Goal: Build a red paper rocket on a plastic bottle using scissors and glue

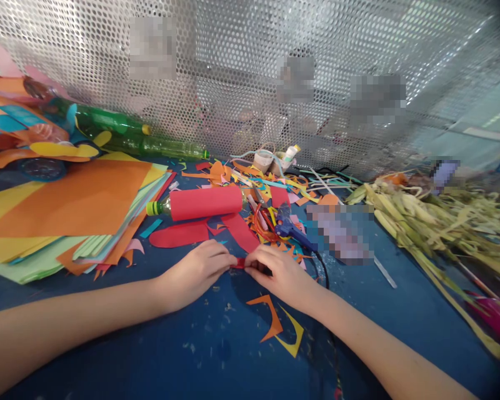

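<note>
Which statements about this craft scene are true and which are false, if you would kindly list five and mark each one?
1. The left hand and the right hand both grip a small red piece. True.
2. The blue glue gun lies to the right of the red-wrapped bottle. True.
3. The red-wrapped bottle stands upright. False: it lies on its side.
4. An orange scrap and a yellow scrap lie nearer the camera than the small red piece. True.
5. The right hand is closed around the blue glue gun. False: its fingers are on the small red piece.
</note>
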